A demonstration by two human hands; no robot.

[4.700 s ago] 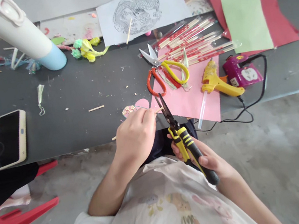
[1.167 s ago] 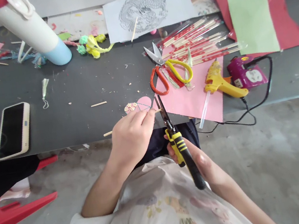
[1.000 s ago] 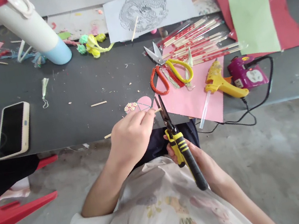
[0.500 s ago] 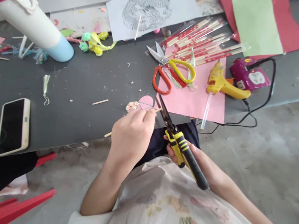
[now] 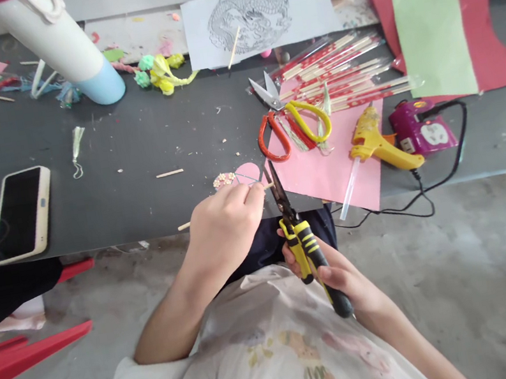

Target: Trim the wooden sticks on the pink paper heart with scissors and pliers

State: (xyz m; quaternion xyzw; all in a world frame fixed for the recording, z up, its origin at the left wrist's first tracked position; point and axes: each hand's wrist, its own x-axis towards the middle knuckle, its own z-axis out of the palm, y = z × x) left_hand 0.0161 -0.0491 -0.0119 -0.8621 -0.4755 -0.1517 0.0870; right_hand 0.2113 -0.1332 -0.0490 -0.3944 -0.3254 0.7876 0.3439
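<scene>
A thin wooden stick (image 5: 265, 187) lies level just off the near edge of the counter (image 5: 132, 164), pinched in the curled fingers of the left hand (image 5: 226, 233); its far end pokes out to the left past the knuckles. The right hand (image 5: 345, 277) is wrapped around the yellow-and-black grips of the snips (image 5: 295, 227), whose dark blades stand slightly parted with the stick's short free end between them.

The left fingertips sit just beside the blades, so a squeeze with the stick slipping could nip them. The stub beyond the blades is very short and would likely fly off when cut, toward the pink paper (image 5: 326, 164) or down to the floor. If the stick is held slack it may also twist in the blades and split rather than shear.

Just past the blades on the counter lie a small pink heart piece (image 5: 247, 172) and a beaded flower (image 5: 223, 180), near enough to be knocked. To the right are the red and yellow scissors (image 5: 291, 125), the glue gun (image 5: 378, 139) and its cord (image 5: 429, 199), which hangs over the edge. Open room lies to the left, on the bare dark counter between the hands and the phone (image 5: 19, 214), and in the air below the edge.
</scene>
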